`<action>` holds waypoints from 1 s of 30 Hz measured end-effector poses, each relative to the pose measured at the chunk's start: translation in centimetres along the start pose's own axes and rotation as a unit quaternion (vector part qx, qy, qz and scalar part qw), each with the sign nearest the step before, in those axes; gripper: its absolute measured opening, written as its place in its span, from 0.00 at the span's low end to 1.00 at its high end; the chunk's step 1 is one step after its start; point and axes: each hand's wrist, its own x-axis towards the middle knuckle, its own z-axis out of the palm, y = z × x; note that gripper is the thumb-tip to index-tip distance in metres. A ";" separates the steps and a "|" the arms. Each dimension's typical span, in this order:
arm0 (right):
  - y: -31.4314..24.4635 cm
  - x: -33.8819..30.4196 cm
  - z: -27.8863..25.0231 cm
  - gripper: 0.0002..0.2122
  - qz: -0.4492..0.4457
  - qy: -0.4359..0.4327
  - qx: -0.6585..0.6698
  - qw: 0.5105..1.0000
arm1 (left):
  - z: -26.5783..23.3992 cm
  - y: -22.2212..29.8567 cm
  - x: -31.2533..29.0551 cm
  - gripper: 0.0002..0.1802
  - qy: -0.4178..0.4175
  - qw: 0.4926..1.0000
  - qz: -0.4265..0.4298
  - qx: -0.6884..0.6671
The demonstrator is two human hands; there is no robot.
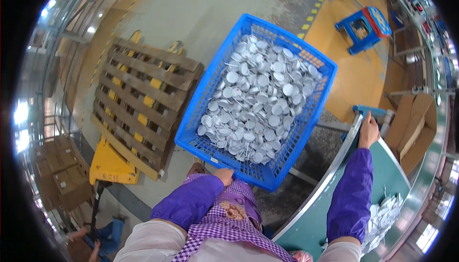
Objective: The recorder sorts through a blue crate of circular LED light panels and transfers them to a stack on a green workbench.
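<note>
A large blue plastic basket (313, 113) sits in front of me, with slotted walls and a heap of small round white-grey discs (263, 99); many have thin stems or wires. My left hand (224, 176) is closed over the basket's near rim, its fingertips partly hidden behind it. Off to the right, my right hand (368, 133) is closed on the far end of a green-topped table (306, 228), beside a light-blue bracket (370, 110). More flat white-grey pieces (382, 221) lie in a pile on the table near my right forearm.
A wooden pallet (148, 94) on a yellow pallet jack (112, 164) stands left of the basket. A person (107, 238) is at its handle. Cardboard boxes (62, 173) stack at far left. An open carton (411, 128) stands beyond the table; a blue-and-red stool (366, 30) is at far right.
</note>
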 end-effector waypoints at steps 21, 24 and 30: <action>-1.4 -1.2 0.8 0.26 -0.045 0.062 0.078 0.994 | 3.7 -8.6 1.2 0.40 0.163 0.969 0.028 0.182; -0.3 -4.1 0.5 0.17 -0.130 0.162 0.085 0.974 | 3.7 -8.7 2.2 0.41 0.149 0.974 0.035 0.166; -13.4 -18.4 2.3 0.08 -0.351 0.075 -0.035 0.933 | 2.4 -16.3 1.9 0.38 0.159 0.971 0.041 0.175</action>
